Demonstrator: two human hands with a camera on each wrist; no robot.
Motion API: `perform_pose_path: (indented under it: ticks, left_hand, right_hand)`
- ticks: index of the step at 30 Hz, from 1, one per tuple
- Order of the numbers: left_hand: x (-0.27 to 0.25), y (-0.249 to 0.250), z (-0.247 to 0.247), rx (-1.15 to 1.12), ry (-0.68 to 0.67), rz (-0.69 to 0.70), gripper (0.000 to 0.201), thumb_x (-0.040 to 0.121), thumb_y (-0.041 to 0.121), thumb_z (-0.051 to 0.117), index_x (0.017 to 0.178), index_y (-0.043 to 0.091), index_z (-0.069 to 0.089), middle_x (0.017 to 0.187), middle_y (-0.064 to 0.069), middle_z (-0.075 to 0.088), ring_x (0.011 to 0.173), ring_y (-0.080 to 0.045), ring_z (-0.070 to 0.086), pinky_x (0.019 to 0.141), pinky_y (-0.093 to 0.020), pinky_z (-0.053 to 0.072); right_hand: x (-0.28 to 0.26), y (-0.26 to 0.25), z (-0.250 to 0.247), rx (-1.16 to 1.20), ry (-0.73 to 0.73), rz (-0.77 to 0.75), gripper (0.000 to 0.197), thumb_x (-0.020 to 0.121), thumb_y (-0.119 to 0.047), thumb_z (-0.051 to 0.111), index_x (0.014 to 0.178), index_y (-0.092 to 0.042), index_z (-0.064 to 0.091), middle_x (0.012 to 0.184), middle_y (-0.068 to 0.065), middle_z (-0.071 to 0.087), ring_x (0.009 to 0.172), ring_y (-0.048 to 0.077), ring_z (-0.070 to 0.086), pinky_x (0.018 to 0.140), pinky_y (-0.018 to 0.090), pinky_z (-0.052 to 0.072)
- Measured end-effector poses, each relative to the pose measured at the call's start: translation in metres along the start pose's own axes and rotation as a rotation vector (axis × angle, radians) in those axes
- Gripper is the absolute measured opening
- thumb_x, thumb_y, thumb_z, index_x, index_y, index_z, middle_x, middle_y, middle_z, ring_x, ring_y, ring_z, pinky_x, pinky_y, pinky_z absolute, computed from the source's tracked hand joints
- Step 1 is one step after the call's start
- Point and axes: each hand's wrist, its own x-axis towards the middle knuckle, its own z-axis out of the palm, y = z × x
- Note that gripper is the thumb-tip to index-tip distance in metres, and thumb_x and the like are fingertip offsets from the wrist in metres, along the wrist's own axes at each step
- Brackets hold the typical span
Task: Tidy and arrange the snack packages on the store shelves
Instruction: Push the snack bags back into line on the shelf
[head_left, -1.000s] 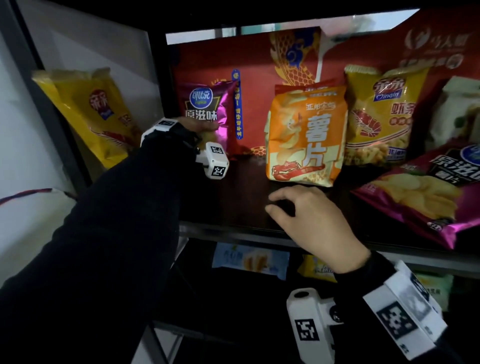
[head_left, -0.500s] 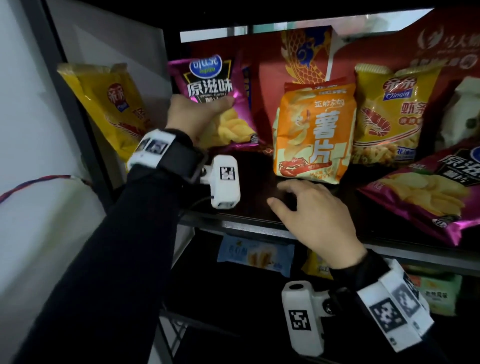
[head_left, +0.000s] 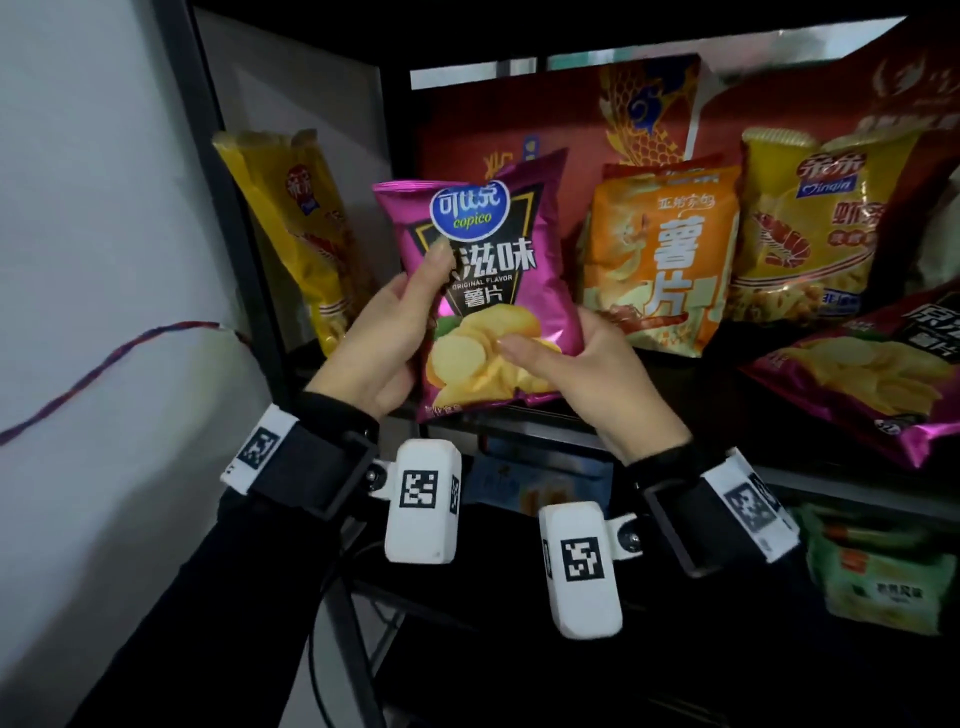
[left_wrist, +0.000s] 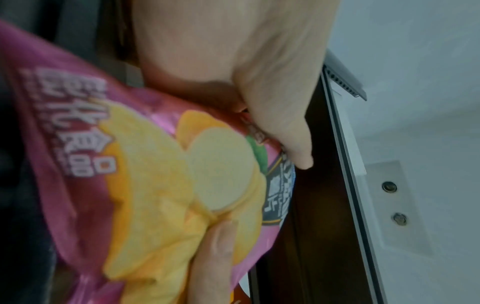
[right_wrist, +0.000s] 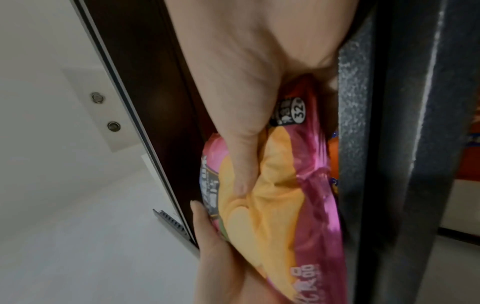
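A purple bag of potato chips (head_left: 493, 291) is held upright in front of the shelf, out past its front edge. My left hand (head_left: 387, 332) grips its left side with the thumb across the front. My right hand (head_left: 582, 369) grips its lower right corner, thumb pressed on the printed chips. In the left wrist view the purple bag (left_wrist: 145, 185) fills the frame under my left hand (left_wrist: 259, 102). The right wrist view shows the bag (right_wrist: 280, 195) pinched by my right hand (right_wrist: 241, 144). The fingers behind the bag are hidden.
On the shelf (head_left: 701, 415) stand an orange chip bag (head_left: 660, 260) and a yellow shrimp-snack bag (head_left: 815, 228). Another purple bag (head_left: 872, 374) lies flat at right. A yellow bag (head_left: 306, 234) leans at the far left. Lower shelf holds a green pack (head_left: 883, 566) and a blue pack (head_left: 540, 483).
My left hand has pulled the purple bag off the back of the shelf toward me. My right hand left the shelf board and took hold of the bag's lower right corner.
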Motion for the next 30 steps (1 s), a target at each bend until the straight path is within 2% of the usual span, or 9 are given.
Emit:
perform_pose_path:
  ticks: [4, 6, 9, 15, 20, 22, 25, 27, 30]
  left_hand:
    - [0.007, 0.004, 0.002, -0.102, 0.012, 0.171, 0.024, 0.086, 0.027, 0.068, 0.108, 0.018, 0.062, 0.096, 0.002, 0.076, 0.090, -0.013, 0.072, 0.070, -0.024, 0.056]
    - [0.007, 0.003, 0.000, -0.135, -0.043, 0.257, 0.033, 0.080, 0.018, 0.075, 0.109, 0.017, 0.061, 0.100, 0.001, 0.075, 0.096, -0.015, 0.070, 0.077, -0.027, 0.055]
    - [0.001, 0.000, -0.003, -0.058, -0.192, 0.329, 0.048, 0.066, 0.017, 0.084, 0.110, 0.019, 0.065, 0.100, 0.003, 0.074, 0.097, -0.012, 0.069, 0.082, -0.025, 0.054]
    - [-0.010, 0.001, -0.009, 0.115, -0.300, 0.385, 0.051, 0.060, 0.006, 0.081, 0.100, 0.020, 0.051, 0.109, 0.006, 0.064, 0.106, -0.013, 0.061, 0.087, -0.026, 0.052]
    - [-0.016, 0.014, -0.014, 0.117, -0.451, 0.392, 0.073, 0.067, 0.005, 0.079, 0.130, 0.026, 0.050, 0.138, 0.000, 0.049, 0.125, -0.015, 0.052, 0.100, -0.029, 0.046]
    - [-0.018, 0.015, -0.015, 0.088, -0.436, 0.404, 0.060, 0.069, 0.018, 0.083, 0.123, 0.031, 0.059, 0.138, 0.005, 0.052, 0.130, -0.016, 0.049, 0.104, -0.032, 0.045]
    - [-0.017, 0.014, -0.018, -0.009, -0.357, 0.430, 0.029, 0.069, 0.022, 0.080, 0.096, 0.029, 0.074, 0.130, 0.001, 0.061, 0.128, -0.017, 0.052, 0.097, -0.031, 0.048]
    - [-0.016, 0.010, -0.020, -0.016, -0.347, 0.452, 0.022, 0.069, 0.016, 0.079, 0.086, 0.029, 0.076, 0.124, 0.004, 0.065, 0.124, -0.017, 0.056, 0.095, -0.031, 0.048]
    - [-0.016, 0.002, -0.022, 0.082, -0.341, 0.528, 0.026, 0.072, 0.009, 0.074, 0.079, 0.034, 0.074, 0.125, 0.010, 0.064, 0.132, -0.019, 0.047, 0.110, -0.042, 0.038]
  right_hand:
    - [0.002, -0.001, 0.000, 0.103, -0.045, -0.009, 0.044, 0.075, -0.013, 0.078, 0.112, -0.027, 0.058, 0.106, -0.010, 0.070, 0.095, 0.001, 0.067, 0.078, 0.016, 0.051]
    - [0.001, -0.001, -0.002, 0.151, -0.069, -0.017, 0.063, 0.073, -0.010, 0.078, 0.124, -0.030, 0.047, 0.118, -0.014, 0.062, 0.101, -0.007, 0.062, 0.080, 0.010, 0.048]
    - [0.000, -0.005, -0.004, 0.133, -0.043, -0.078, 0.079, 0.072, -0.006, 0.078, 0.138, -0.015, 0.036, 0.122, -0.012, 0.058, 0.102, -0.013, 0.058, 0.082, 0.006, 0.045]
    - [0.002, -0.020, -0.008, 0.051, 0.050, -0.172, 0.066, 0.061, -0.004, 0.086, 0.119, -0.002, 0.054, 0.107, 0.004, 0.069, 0.100, 0.013, 0.066, 0.089, 0.026, 0.052]
    - [0.003, -0.021, 0.000, 0.046, 0.089, -0.285, 0.048, 0.063, 0.004, 0.083, 0.106, -0.001, 0.063, 0.100, 0.004, 0.070, 0.094, 0.014, 0.068, 0.087, 0.029, 0.054]
    - [0.004, -0.022, 0.001, 0.018, 0.081, -0.276, 0.058, 0.064, 0.002, 0.084, 0.116, 0.000, 0.059, 0.111, 0.009, 0.068, 0.104, 0.018, 0.065, 0.095, 0.036, 0.051]
    - [0.000, -0.025, 0.000, 0.124, -0.067, -0.276, 0.071, 0.064, 0.007, 0.076, 0.124, -0.026, 0.055, 0.126, 0.006, 0.059, 0.117, 0.019, 0.057, 0.102, 0.037, 0.046]
    - [-0.003, -0.028, 0.001, 0.224, -0.125, -0.289, 0.072, 0.058, 0.009, 0.070, 0.108, -0.042, 0.061, 0.132, 0.000, 0.054, 0.125, 0.020, 0.050, 0.105, 0.038, 0.043]
    - [-0.002, -0.033, 0.002, 0.243, -0.097, -0.316, 0.052, 0.055, 0.010, 0.066, 0.072, -0.039, 0.066, 0.137, -0.010, 0.046, 0.135, 0.012, 0.040, 0.110, 0.037, 0.037]
